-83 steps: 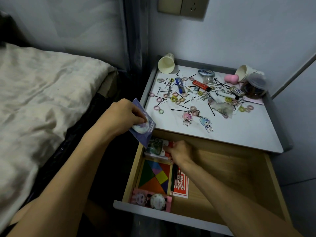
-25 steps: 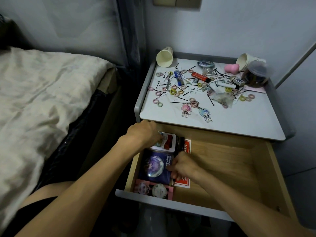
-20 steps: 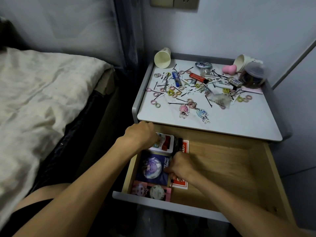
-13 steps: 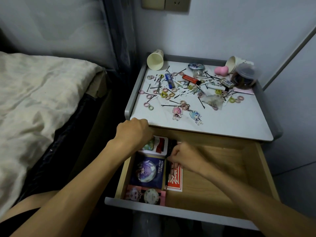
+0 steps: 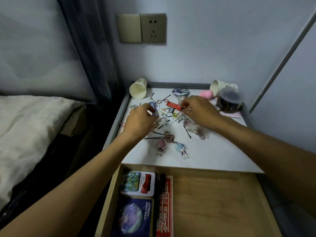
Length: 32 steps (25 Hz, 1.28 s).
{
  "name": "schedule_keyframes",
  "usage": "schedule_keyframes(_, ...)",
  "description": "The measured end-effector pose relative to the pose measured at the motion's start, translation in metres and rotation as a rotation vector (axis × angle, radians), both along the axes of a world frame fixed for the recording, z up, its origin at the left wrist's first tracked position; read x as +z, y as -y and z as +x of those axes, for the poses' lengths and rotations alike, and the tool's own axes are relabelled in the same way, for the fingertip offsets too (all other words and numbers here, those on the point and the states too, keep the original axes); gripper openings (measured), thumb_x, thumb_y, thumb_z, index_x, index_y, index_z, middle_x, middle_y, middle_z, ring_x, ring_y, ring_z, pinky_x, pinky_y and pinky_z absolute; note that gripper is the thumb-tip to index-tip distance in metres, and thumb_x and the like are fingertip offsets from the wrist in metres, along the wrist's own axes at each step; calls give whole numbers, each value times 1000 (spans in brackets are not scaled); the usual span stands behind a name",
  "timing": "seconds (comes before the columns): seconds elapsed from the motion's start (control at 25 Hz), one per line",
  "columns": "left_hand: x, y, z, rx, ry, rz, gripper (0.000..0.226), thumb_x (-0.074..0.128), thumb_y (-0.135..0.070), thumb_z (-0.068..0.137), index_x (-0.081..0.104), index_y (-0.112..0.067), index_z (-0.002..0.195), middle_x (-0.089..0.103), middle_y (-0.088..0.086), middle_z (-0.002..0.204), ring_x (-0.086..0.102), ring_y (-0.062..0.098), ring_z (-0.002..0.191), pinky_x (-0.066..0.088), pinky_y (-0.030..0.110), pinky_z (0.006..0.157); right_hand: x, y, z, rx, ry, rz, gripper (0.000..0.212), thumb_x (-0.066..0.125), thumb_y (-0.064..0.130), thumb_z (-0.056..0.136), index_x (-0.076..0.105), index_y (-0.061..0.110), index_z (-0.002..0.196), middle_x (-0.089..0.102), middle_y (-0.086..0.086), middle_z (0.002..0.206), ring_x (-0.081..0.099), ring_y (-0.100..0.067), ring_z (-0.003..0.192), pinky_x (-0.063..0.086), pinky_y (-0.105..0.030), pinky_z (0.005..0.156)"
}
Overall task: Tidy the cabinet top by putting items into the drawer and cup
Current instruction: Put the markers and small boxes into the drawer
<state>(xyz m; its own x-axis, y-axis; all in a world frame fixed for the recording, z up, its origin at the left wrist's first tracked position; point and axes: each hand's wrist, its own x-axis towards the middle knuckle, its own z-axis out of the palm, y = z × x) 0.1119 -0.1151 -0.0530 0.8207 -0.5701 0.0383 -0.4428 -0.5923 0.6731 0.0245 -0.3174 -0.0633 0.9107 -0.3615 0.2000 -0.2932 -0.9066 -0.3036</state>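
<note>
- Worktop (image 5: 213,151): white cabinet top with a grey raised rim, littered at its middle and rear with small coloured hair rings (image 5: 175,115) and black hairpins (image 5: 187,133).
- Left hand (image 5: 140,120): over the left part of the litter, fingers curled, tips at a small blue rectangular piece (image 5: 152,106). Frame blurred; cannot tell whether it is grasped or only touched.
- Right hand (image 5: 198,112): over the middle rear, thumb and forefinger drawn together at the right end of a flat red rectangular piece (image 5: 174,105). Cannot tell what is pinched, if anything.
- Cream paper cup (image 5: 138,90): on its side at the rear left corner, mouth toward the camera.
- Second cream paper cup (image 5: 218,87): on its side at the rear right, beside a pink heart-shaped sponge (image 5: 206,94) and a clear lidded jar with dark contents (image 5: 230,100).
- Two acrylic cartoon-figure keychains (image 5: 183,149): near the front of the litter, apart from both hands.
- Wooden drawer (image 5: 213,202): pulled open below the front edge. Along its left side: a white-and-green box (image 5: 138,183), a dark blue card with a round picture (image 5: 133,218), a black pen (image 5: 160,194), a red printed pack (image 5: 166,206).
- Bed with a cream sheet (image 5: 25,125): to the left.
</note>
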Motion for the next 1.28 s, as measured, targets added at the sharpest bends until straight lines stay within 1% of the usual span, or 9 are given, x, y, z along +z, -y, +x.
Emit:
schedule_keyframes(0.16, -17, 41, 41, 29, 220, 215, 26, 53, -25, 95, 58, -15, 118, 62, 18, 115, 61, 37, 97, 53, 43, 81, -8, 21, 52, 52, -106, -127, 35, 56, 40, 94, 62, 11, 112, 63, -14, 112, 59, -33, 103, 49, -36, 78)
schedule_keyframes(0.28, -25, 66, 56, 24, 342, 339, 31, 50, -27, 98, 52, -6, 121, 60, 23, 114, 58, 41, 101, 48, 41, 76, -18, 29, 73, 33, -177, -133, 48, 54, 53, 93, 65, 7, 102, 65, -14, 100, 61, -33, 92, 53, -38, 77)
schedule_keyframes(0.4, -32, 79, 57, 38, 352, 346, 26, 47, -12, 96, 49, -1, 120, 60, 26, 113, 59, 43, 101, 38, 39, 69, -17, 32, 81, 49, -238, -136, 49, 54, 54, 92, 69, 7, 90, 65, -10, 86, 60, -29, 82, 46, -30, 68)
schedule_keyframes(0.56, -36, 82, 57, 63, 269, 237, 30, 46, 0, 90, 43, -3, 121, 60, 26, 107, 57, 43, 94, 37, 39, 67, 4, 37, 76, 50, -164, -30, 24, 59, 29, 94, 66, 6, 92, 67, -10, 85, 62, -26, 75, 50, -34, 68)
schedule_keyframes(0.68, -30, 80, 56, 53, 234, 86, 34, 47, -4, 92, 45, -14, 123, 58, 17, 94, 50, 33, 77, 37, 35, 65, 19, 46, 45, 5, -128, 36, 8, 49, 18, 96, 45, 12, 99, 53, -3, 81, 54, -23, 73, 41, -36, 63)
schedule_keyframes(0.76, -19, 78, 48, 24, 142, -32, 28, 50, -6, 92, 58, -19, 116, 57, 7, 88, 54, 26, 72, 40, 30, 61, 21, 51, 20, 18, -272, -60, 11, 43, 18, 97, 33, 17, 101, 45, 0, 77, 47, -19, 67, 35, -35, 60)
schedule_keyframes(0.92, -4, 63, 23, -28, -291, -293, 23, 55, -5, 90, 72, -19, 83, 66, 2, 72, 60, 15, 59, 49, 25, 55, 13, 51, -6, 16, -428, -330, 24, 50, 35, 97, 54, 13, 106, 60, -8, 93, 58, -25, 78, 40, -31, 61)
schedule_keyframes(1.08, 8, 44, 7, -46, -643, -463, 31, 43, 1, 95, 73, -4, 103, 68, 10, 106, 64, 16, 68, 57, 21, 62, 7, 52, -5, -23, -472, -347, 29, 59, 34, 93, 59, 9, 109, 64, -12, 108, 62, -29, 96, 43, -32, 68)
schedule_keyframes(1.28, 12, 23, -3, -94, -743, -492, 46, 46, 23, 83, 67, -4, 113, 63, 19, 110, 67, 25, 82, 57, 19, 68, 13, 50, -4, -45, -337, -321, 33, 50, 40, 98, 54, 9, 105, 63, -14, 101, 55, -29, 80, 42, -33, 65)
